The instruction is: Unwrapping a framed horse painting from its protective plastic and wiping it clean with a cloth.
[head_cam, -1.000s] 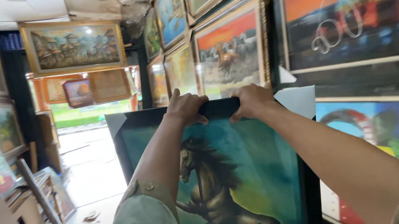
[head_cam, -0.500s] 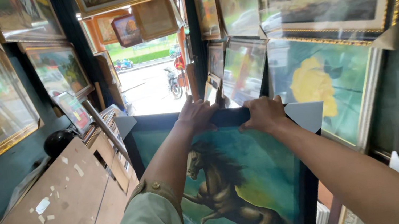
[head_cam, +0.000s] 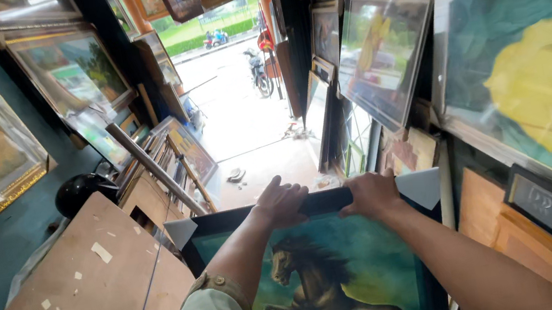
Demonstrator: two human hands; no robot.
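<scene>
A framed painting of a rearing brown horse on a teal ground (head_cam: 327,281) stands upright in front of me, with a dark frame and pale protectors on its top corners. My left hand (head_cam: 282,201) and my right hand (head_cam: 370,193) both grip the frame's top edge, close together near its middle. My forearms reach down over the picture and hide part of it.
A brown wooden board (head_cam: 69,302) lies at the left, dotted with tape scraps. Framed paintings cover both walls, among them a yellow rose picture (head_cam: 548,87) at right. More frames lean along the narrow aisle (head_cam: 255,166), which leads to an open doorway and street with motorbikes (head_cam: 258,68).
The view has tilted down and turned toward the doorway. The horse painting sits lower in the frame. Both hands keep their hold on its top edge.
</scene>
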